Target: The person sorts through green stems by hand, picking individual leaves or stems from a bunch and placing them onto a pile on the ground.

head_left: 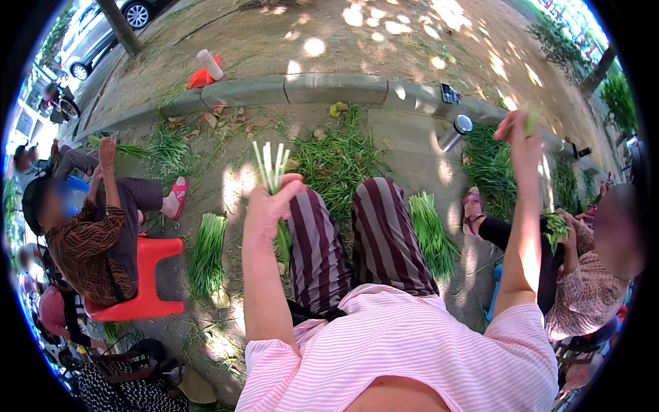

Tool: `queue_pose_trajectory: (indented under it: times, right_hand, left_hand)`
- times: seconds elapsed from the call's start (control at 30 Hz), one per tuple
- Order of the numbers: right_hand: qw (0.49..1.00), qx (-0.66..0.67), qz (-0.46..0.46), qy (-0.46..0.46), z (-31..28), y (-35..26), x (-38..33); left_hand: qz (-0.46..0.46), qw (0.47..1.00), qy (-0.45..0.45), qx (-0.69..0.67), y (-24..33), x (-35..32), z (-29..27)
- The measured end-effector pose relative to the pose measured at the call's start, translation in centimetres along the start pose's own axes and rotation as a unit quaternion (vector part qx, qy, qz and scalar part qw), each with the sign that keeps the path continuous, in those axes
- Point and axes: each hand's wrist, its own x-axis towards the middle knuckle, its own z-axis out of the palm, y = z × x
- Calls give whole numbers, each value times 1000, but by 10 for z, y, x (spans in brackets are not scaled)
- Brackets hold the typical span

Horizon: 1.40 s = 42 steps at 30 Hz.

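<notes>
My left hand (269, 203) is raised in front of me and grips a small bunch of green stalks (273, 170) with pale cut ends pointing up. My right hand (519, 137) is lifted high to the right with its fingers closed on a thin green strand (530, 122). Below both hands are my knees in striped trousers (357, 240). A loose heap of green stalks (336, 161) lies on the ground past my knees, and a neat bundle (431, 233) lies by my right leg.
A person on a red stool (147, 275) sits at left holding greens, with a sorted bundle (206, 254) beside them. Another person (590, 275) sits at right. A concrete kerb (329, 88), a metal flask (454, 132) and a parked car (89, 34) lie beyond.
</notes>
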Motion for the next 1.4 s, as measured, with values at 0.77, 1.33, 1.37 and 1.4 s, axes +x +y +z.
queue_pose_trajectory:
  times: [0.77,1.33,1.37,1.4]
  right_hand:
    - [819,310,265,-404,195,-57,-135]
    - [802,404,316,-307,188,-24,-111]
    - [800,413,318,-296,186,-20,-108]
    - [798,423,320,-286,183,-16,-104]
  left_hand:
    - [-86,962,-219,-135,-50,-17,54]
    - [18,998,-17,-55,-25,-13,4]
    - [16,999,4,-51,-17,-17,-1]
    - [22,999,20,-31,-16,-18,-9]
